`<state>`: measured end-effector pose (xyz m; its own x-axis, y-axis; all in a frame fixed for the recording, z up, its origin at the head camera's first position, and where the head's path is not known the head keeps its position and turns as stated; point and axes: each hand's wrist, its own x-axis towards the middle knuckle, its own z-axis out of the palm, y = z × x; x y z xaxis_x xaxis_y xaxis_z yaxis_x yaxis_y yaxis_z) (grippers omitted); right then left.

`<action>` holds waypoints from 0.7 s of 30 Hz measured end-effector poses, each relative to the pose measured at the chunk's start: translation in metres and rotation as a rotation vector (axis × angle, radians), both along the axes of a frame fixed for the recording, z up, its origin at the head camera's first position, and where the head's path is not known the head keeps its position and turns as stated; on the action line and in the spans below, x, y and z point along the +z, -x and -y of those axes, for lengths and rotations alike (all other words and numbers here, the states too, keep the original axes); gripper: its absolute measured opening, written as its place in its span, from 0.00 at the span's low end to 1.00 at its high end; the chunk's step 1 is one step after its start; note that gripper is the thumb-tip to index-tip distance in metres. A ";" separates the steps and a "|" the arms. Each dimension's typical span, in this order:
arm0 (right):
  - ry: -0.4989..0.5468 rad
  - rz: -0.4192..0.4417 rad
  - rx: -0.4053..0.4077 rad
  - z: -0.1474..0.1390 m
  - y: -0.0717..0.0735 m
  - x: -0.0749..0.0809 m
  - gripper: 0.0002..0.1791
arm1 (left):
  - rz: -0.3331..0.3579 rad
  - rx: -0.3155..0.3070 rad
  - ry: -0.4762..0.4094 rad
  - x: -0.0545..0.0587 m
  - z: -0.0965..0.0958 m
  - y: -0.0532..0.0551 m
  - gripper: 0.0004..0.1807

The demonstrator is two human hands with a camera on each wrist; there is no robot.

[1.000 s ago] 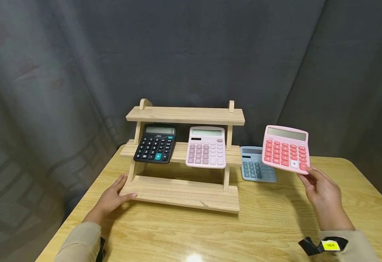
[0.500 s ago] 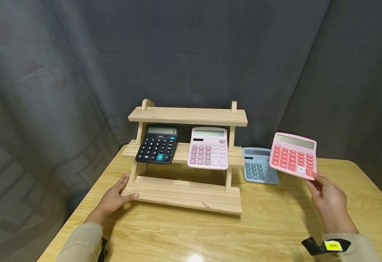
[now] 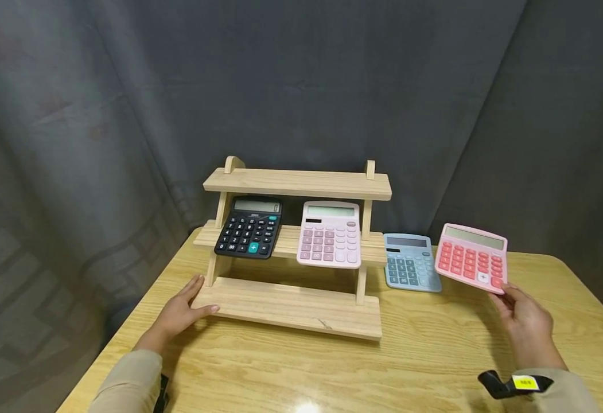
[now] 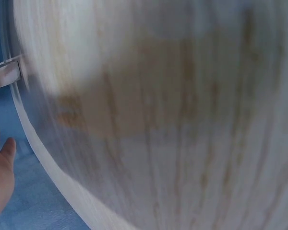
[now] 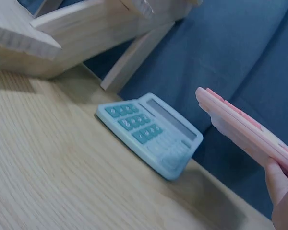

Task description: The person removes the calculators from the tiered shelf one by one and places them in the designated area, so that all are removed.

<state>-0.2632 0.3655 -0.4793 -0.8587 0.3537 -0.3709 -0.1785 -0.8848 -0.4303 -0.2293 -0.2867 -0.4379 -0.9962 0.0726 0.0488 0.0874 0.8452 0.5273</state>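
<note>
My right hand [image 3: 530,330] pinches a pink calculator [image 3: 471,258] with red-pink keys by its lower right corner. It is tilted and held above the table, as the right wrist view shows from its edge. Just left of it, a blue calculator [image 3: 412,263] lies on the table beside a wooden three-tier rack [image 3: 297,182]. A black calculator [image 3: 248,227] and a pale pink calculator [image 3: 329,234] lean on the rack's middle tier. At the left end of the bottom tier rests my left hand [image 3: 174,315], thumb at the front edge and fingers extended along the side.
The wood-grain table [image 3: 280,373] extends in front of the rack and to its right. A dark grey curtain [image 3: 301,86] hangs behind the table and along its left side. The table's far right corner [image 3: 551,258] is rounded.
My right hand has moved right and down with the pink calculator, showing more of the blue calculator. My left hand has stayed at the rack; the view has shifted slightly.
</note>
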 end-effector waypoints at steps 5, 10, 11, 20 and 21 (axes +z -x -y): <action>0.006 0.097 -0.014 0.015 -0.011 0.024 0.16 | -0.003 -0.002 0.014 0.001 0.001 -0.001 0.50; -0.004 0.144 0.006 0.031 -0.023 0.050 0.07 | -0.002 -0.001 0.017 0.003 0.002 -0.001 0.50; -0.012 0.149 0.008 0.032 -0.024 0.053 0.06 | -0.002 0.000 0.016 0.003 0.002 0.000 0.50; 0.018 0.196 -0.030 0.028 -0.019 0.056 0.05 | 0.004 -0.006 0.007 0.004 0.001 0.003 0.51; 0.016 0.206 -0.031 0.027 -0.018 0.055 0.05 | 0.006 -0.006 0.006 0.004 0.000 0.004 0.51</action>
